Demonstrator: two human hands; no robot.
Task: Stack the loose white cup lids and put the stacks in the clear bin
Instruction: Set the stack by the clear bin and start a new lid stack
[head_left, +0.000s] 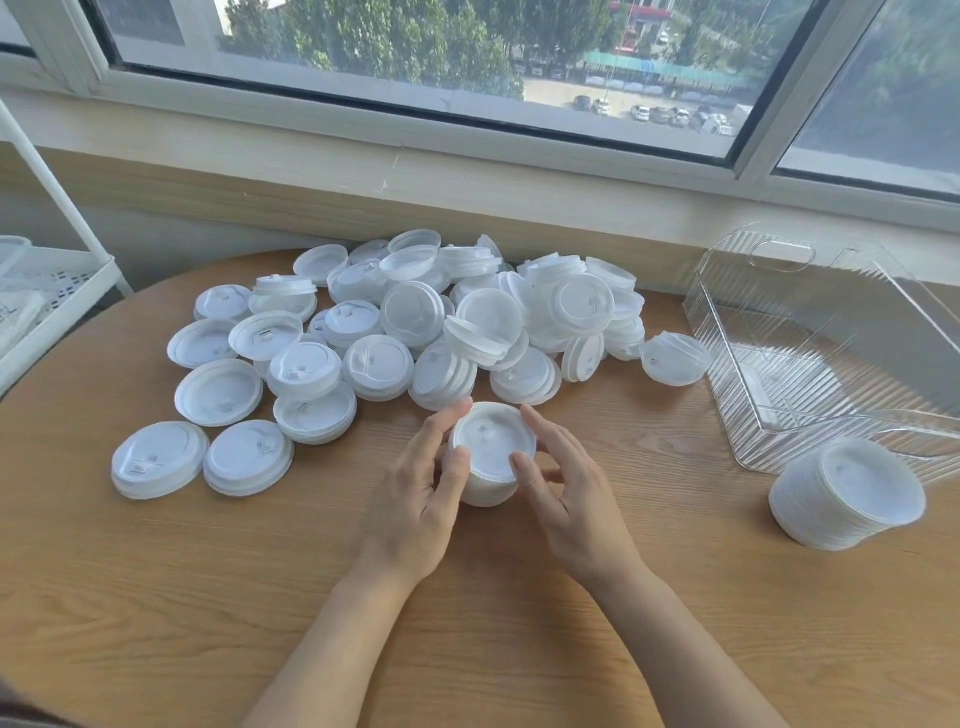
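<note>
A short stack of white lids (491, 447) stands on the wooden table (519, 623) in front of me. My left hand (415, 499) cups its left side, thumb and fingers curled round it. My right hand (566, 493) holds its right side, thumb on the top lid's rim. Behind them, a big heap of loose white lids (415, 322) spreads across the table's far half. The clear ribbed bin (810, 415) sits at the far right, with nothing visible inside it. A taller finished lid stack (847, 499) leans on the table just in front of the bin.
A white wire shelf (47, 291) stands at the left edge beside the table. The window sill and wall (467, 171) run close behind the heap. Bare wood lies in front of my hands.
</note>
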